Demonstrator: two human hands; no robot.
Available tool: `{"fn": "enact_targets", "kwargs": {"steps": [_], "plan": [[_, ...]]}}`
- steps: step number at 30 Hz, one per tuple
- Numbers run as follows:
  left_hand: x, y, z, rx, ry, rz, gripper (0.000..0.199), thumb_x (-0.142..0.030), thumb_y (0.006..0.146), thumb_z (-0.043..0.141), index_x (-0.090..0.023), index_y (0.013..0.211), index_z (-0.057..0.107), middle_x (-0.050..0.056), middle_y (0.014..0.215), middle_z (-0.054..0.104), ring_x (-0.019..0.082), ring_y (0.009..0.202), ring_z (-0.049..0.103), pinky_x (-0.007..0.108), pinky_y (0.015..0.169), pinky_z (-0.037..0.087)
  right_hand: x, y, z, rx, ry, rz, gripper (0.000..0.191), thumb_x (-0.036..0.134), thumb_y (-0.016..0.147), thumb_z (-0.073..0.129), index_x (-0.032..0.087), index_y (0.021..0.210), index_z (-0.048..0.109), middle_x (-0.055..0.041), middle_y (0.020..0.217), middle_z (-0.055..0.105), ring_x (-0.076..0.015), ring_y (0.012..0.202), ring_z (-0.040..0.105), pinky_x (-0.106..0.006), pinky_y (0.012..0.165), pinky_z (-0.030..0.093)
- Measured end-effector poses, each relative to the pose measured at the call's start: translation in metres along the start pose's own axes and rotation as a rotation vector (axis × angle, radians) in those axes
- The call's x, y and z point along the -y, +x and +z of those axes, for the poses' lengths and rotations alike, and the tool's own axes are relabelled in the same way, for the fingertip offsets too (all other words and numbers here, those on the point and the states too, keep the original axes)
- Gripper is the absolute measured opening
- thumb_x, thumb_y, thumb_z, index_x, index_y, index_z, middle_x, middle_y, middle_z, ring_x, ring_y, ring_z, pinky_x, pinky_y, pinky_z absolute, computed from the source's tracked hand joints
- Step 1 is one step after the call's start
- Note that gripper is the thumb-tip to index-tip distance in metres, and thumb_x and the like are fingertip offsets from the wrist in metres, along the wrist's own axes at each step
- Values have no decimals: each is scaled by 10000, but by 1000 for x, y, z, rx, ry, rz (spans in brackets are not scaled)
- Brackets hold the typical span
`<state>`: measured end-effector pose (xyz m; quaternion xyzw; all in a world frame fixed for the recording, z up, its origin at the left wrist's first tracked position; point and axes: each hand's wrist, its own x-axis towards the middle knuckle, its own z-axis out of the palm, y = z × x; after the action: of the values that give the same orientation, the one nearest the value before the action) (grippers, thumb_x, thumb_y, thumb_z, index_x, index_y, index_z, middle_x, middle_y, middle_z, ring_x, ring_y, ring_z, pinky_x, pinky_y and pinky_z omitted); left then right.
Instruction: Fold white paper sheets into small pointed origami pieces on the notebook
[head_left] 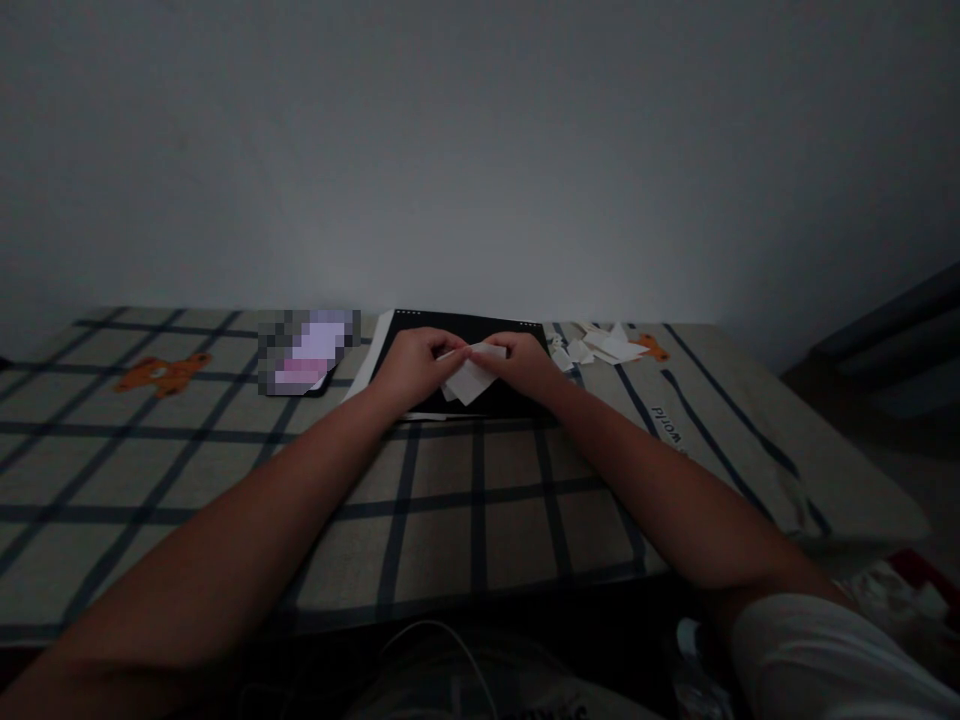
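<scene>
A small piece of white folded paper is pinched between my two hands, over a black notebook or pad with white sheets showing at its left side. My left hand grips the paper's upper left part with thumb and fingers closed. On the other side, my right hand has its thumb and fingers closed on the upper right part. The two thumbs nearly meet at the top of the paper. Some fingertips are hidden behind it.
Folded and torn white paper pieces lie right of the pad. At the left rests a phone, its screen pixelated. A checked cloth covers the table, which meets a plain wall. Below the front edge a pale cable shows.
</scene>
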<state>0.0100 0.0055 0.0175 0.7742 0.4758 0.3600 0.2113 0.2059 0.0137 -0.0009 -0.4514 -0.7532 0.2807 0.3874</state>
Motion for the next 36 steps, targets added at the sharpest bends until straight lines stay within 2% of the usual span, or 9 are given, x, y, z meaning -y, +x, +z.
{"fn": "enact_targets", "kwargs": {"steps": [7, 14, 23, 27, 32, 36], "plan": [[1, 1, 1, -22, 32, 34, 242, -380, 852, 617, -189, 892, 760, 51, 881, 742, 176, 782, 635, 294, 752, 471, 4, 1, -1, -8, 5, -1, 245, 354, 814, 625, 134, 837, 731, -41, 777, 708, -146, 688, 590, -266, 625, 426], [-1, 1, 0, -28, 41, 40, 238, -371, 857, 617, -179, 852, 758, 46, 814, 728, 167, 719, 616, 290, 688, 447, 4, 2, -1, -9, -38, 11, 183, 204, 745, 576, 133, 826, 724, -23, 742, 683, -136, 640, 549, -260, 594, 397], [3, 1, 6, 24, -24, -39, 185, -351, 780, 690, -179, 819, 748, 29, 739, 706, 144, 647, 586, 261, 597, 437, 5, 1, -2, -45, -95, -12, 245, 123, 736, 553, 147, 877, 751, -60, 868, 746, -182, 781, 647, -295, 728, 485], [5, 2, 6, 6, -39, -65, 145, -298, 754, 699, -167, 805, 739, 26, 733, 705, 139, 647, 588, 256, 598, 435, 5, -1, -1, -46, -91, -58, 265, 135, 764, 573, 155, 961, 749, -55, 921, 753, -173, 798, 649, -291, 740, 487], [8, 2, 5, -26, -50, -29, 267, -425, 814, 664, -171, 815, 748, 31, 746, 725, 145, 663, 615, 254, 584, 421, 2, -1, 1, -59, -99, -119, 212, 186, 811, 598, 158, 967, 738, -57, 919, 750, -168, 807, 652, -283, 729, 477], [7, 2, 4, -78, -30, -27, 252, -399, 825, 656, -168, 783, 747, 34, 750, 734, 149, 675, 628, 257, 605, 436, 0, 0, 1, -121, -88, -117, 171, 259, 834, 624, 164, 944, 713, -59, 886, 734, -168, 774, 644, -292, 711, 481]]}}
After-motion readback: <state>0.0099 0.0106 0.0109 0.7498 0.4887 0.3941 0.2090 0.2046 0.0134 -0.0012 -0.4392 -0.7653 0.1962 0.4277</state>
